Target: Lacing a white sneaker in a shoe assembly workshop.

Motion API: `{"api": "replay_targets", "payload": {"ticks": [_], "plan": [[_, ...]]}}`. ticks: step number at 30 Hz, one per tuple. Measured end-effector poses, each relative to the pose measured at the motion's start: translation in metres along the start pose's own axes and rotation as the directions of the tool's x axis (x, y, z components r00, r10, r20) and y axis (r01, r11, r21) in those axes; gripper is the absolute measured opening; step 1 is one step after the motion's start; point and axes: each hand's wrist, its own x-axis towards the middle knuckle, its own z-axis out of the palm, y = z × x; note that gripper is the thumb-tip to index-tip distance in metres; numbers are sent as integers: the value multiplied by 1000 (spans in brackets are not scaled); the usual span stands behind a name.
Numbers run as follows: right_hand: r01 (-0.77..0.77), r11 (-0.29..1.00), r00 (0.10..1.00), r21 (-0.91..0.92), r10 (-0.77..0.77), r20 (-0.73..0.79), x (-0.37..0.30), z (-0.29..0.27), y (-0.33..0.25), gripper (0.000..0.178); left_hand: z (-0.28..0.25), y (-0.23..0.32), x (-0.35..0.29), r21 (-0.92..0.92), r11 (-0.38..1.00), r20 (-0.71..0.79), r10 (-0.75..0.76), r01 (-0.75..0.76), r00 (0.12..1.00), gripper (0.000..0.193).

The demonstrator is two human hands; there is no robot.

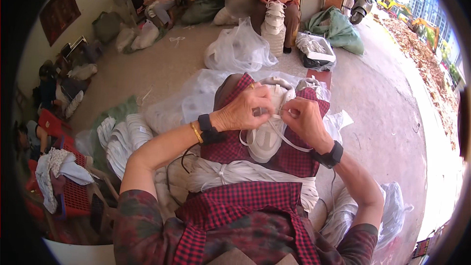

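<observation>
A pale white and beige sneaker rests toe toward me on my lap, over a red checked apron. My left hand is closed in a pinch at the shoe's upper left side, on its lace. On the other side my right hand pinches the white shoelace, whose loose end loops down over the apron. The fingertips nearly meet above the tongue; the exact lacing between them is partly hidden. Behind my right hand stands another pale shoe. Across my waist lies a bundle of white laces.
Stacked pale shoes lie to my left, near a red plastic chair with cloths on it. Plastic bags lie ahead. A seated person handles a stack of shoes beside a box of laces.
</observation>
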Motion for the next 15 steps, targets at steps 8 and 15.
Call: {"api": "replay_targets", "payload": {"ticks": [8, 15], "plan": [[52, 999, 982, 0, -52, 183, 19, 0, 2, 11, -1, -3, -7, -31, 1000, -40, 6, -7, 999, 14], [-112, 990, 983, 87, 97, 154, 15, 2, -4, 12, -9, -16, 5, 83, 986, -112, -134, 144, 985, 18]]}}
